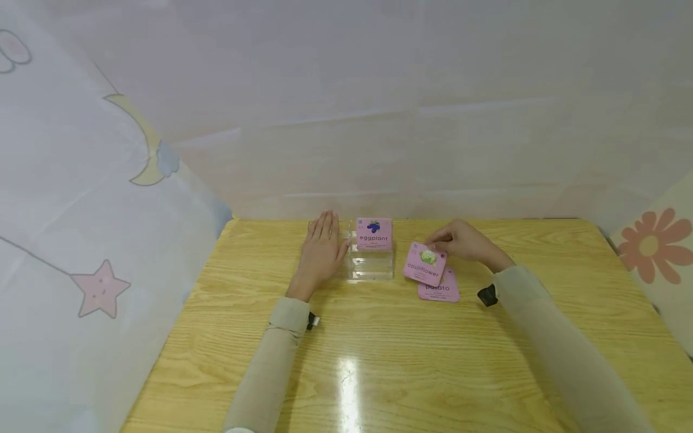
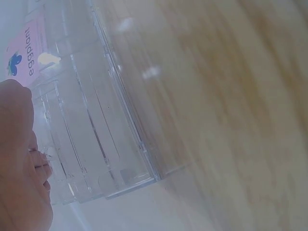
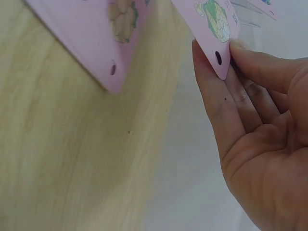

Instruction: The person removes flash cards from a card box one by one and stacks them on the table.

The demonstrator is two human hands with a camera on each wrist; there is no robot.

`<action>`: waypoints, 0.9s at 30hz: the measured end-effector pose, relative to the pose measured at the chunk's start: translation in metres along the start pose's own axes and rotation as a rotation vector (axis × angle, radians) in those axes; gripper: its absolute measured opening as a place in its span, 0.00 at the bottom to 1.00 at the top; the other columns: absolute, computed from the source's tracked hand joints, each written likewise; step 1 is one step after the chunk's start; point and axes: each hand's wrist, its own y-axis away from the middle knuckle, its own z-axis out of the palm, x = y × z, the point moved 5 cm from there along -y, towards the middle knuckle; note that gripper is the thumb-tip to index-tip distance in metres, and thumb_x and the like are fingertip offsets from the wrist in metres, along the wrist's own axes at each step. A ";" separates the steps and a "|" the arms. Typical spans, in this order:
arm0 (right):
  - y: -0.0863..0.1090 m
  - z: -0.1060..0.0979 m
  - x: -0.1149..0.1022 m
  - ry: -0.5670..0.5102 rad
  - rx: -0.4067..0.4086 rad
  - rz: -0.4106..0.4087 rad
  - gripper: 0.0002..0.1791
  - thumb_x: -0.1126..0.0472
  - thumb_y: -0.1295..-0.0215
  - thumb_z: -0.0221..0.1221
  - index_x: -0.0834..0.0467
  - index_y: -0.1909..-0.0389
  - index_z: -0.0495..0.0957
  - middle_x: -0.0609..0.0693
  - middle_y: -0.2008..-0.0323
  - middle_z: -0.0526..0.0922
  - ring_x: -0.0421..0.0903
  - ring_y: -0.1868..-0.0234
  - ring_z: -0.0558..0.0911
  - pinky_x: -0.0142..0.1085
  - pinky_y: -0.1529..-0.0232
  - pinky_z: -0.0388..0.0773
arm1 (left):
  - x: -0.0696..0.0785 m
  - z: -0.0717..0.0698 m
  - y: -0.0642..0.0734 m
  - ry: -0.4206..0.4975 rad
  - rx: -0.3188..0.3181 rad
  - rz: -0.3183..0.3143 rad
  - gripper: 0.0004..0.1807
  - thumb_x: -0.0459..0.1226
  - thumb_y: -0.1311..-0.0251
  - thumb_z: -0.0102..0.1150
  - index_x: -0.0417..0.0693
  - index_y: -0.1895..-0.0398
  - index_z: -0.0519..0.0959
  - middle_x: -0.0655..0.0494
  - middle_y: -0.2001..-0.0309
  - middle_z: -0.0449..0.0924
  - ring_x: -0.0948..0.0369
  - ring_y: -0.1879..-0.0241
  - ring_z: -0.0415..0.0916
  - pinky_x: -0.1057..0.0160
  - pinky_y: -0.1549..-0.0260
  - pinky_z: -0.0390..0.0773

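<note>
My right hand point(image 1: 468, 242) pinches a pink cauliflower card point(image 1: 425, 264) by its upper corner, thumb on one face and fingers behind, as the right wrist view shows. Below it lies a pink potato card point(image 1: 440, 291) on the table, partly covered by the cauliflower card in the head view. To the left stands a clear plastic tiered rack point(image 1: 373, 269), with a pink eggplant card point(image 1: 374, 234) propped on its back part. My left hand point(image 1: 320, 249), fingers straight, rests at the rack's left side; the left wrist view shows the rack's stepped tiers point(image 2: 101, 125) beside it.
The wooden table point(image 1: 379, 349) ends at a pale fabric backdrop point(image 1: 411, 156) just behind the rack. Another printed sheet point(image 1: 97, 222), with a moon and a star, hangs on the left. A flower-printed sheet point(image 1: 666, 264) stands at the right edge.
</note>
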 end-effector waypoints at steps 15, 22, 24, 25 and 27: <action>0.011 0.006 0.020 0.004 -0.039 0.000 0.13 0.67 0.24 0.59 0.65 0.45 0.87 0.66 0.44 0.88 0.49 0.51 0.88 0.29 0.61 0.82 | -0.001 0.000 0.000 0.003 -0.009 -0.006 0.42 0.57 0.16 0.28 0.35 0.15 0.41 0.38 0.14 0.44 0.45 0.13 0.43 0.47 0.13 0.47; 0.013 0.006 0.024 -0.009 -0.060 -0.008 0.13 0.68 0.26 0.60 0.66 0.46 0.87 0.67 0.45 0.88 0.48 0.53 0.88 0.31 0.62 0.83 | -0.001 0.000 0.000 0.017 -0.010 -0.008 0.43 0.57 0.17 0.28 0.35 0.15 0.41 0.38 0.14 0.45 0.45 0.14 0.43 0.48 0.13 0.44; 0.013 0.006 0.025 -0.023 -0.069 -0.005 0.13 0.68 0.26 0.60 0.66 0.46 0.87 0.67 0.45 0.88 0.49 0.53 0.88 0.31 0.61 0.84 | -0.001 0.001 0.001 0.020 -0.013 -0.010 0.43 0.58 0.17 0.28 0.36 0.15 0.41 0.38 0.14 0.44 0.45 0.13 0.43 0.49 0.13 0.43; 0.012 0.007 0.025 -0.029 -0.075 -0.003 0.13 0.68 0.26 0.60 0.66 0.46 0.87 0.67 0.45 0.88 0.49 0.52 0.88 0.31 0.60 0.84 | -0.001 0.001 0.001 0.019 -0.013 -0.010 0.43 0.58 0.17 0.27 0.36 0.15 0.41 0.38 0.14 0.44 0.45 0.13 0.43 0.48 0.13 0.43; 0.012 0.007 0.026 -0.037 -0.084 0.001 0.13 0.68 0.26 0.60 0.66 0.46 0.87 0.68 0.45 0.87 0.51 0.51 0.89 0.31 0.59 0.85 | -0.001 0.001 0.001 0.018 -0.014 -0.009 0.43 0.58 0.17 0.27 0.36 0.15 0.41 0.38 0.14 0.44 0.45 0.13 0.43 0.48 0.13 0.44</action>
